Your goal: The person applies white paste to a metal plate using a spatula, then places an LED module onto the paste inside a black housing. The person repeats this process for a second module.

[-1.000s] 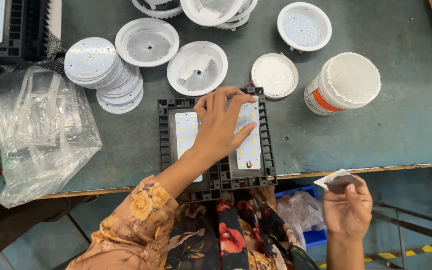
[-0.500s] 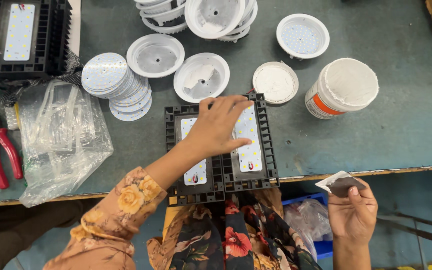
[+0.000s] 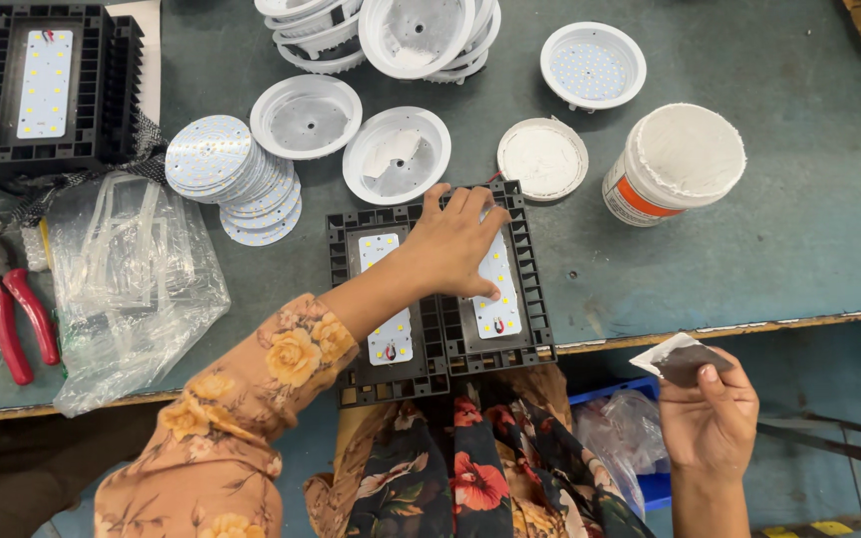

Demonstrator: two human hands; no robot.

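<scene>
The left hand (image 3: 455, 244) lies flat, fingers spread, pressing the right LED strip (image 3: 497, 289) into the black housing (image 3: 438, 289) at centre frame, which steadies it. The housing overhangs the bench (image 3: 799, 249) edge toward the person's lap. The right hand (image 3: 710, 413), below the edge at lower right, pinches a small wipe (image 3: 680, 359), kept clear of the parts. White reflectors (image 3: 396, 154), a disc stack (image 3: 226, 169) and a tub (image 3: 675, 159) crowd the top; open bench lies right.

black finned housing (image 3: 437, 354) | white LED strips (image 3: 496, 289) | red-handled pliers (image 3: 20, 324) | orange floral sleeve (image 3: 241, 418)
</scene>
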